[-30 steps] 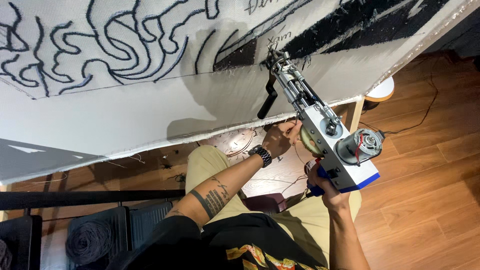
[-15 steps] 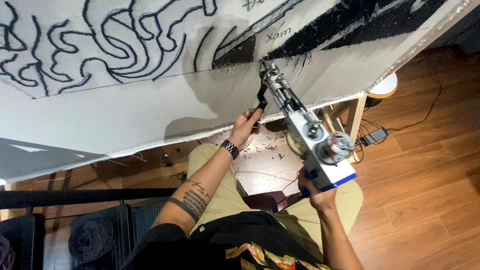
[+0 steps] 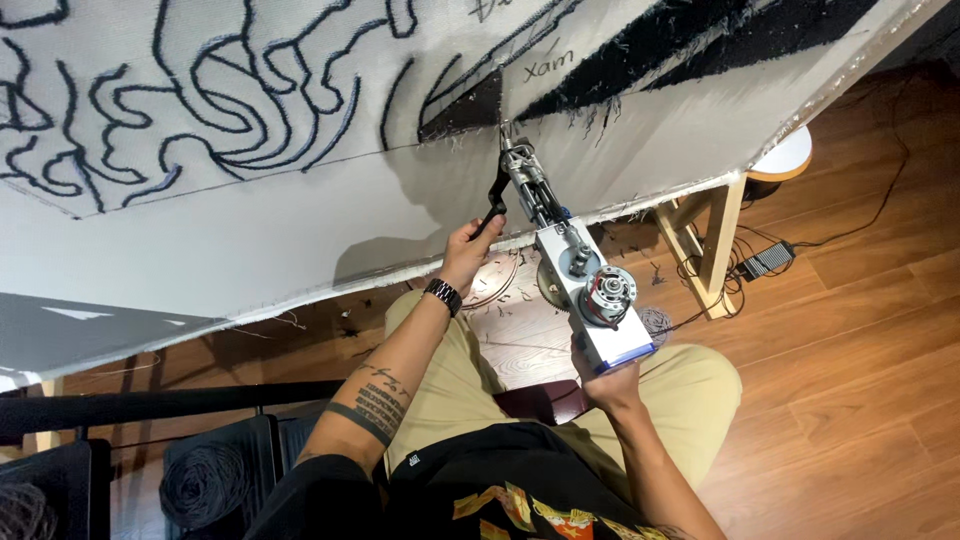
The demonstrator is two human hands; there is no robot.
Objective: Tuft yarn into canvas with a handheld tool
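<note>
Near the middle of the frame the tufting gun (image 3: 565,265) was held up against the stretched white cloth (image 3: 300,230), its needle end touching the fabric just under a black tufted patch (image 3: 470,110) in the upper middle. The left hand (image 3: 465,255) was clenched round the black front handle (image 3: 495,200), fingers wrapped over it. The right hand (image 3: 605,375), lower and right of centre, gripped the rear grip beneath the blue-edged back of the gun; its fingers were mostly hidden behind the body, though they looked closed on it.

The gun appeared to be metal, with an exposed motor (image 3: 610,295) at the back, so it was probably fairly heavy and tail-weighted, rigid, and not something to carry one-handed for long. The two handles seemed the proper places to hold it; the needle end and the open gears were best kept away from skin. The cloth looked taut but yielding, likely to give under a push.

A wooden frame leg (image 3: 720,245) stood at right on the wooden floor (image 3: 860,380), with a power adapter (image 3: 765,260) and cable beside it. Dark yarn cones (image 3: 200,485) sat at lower left.
</note>
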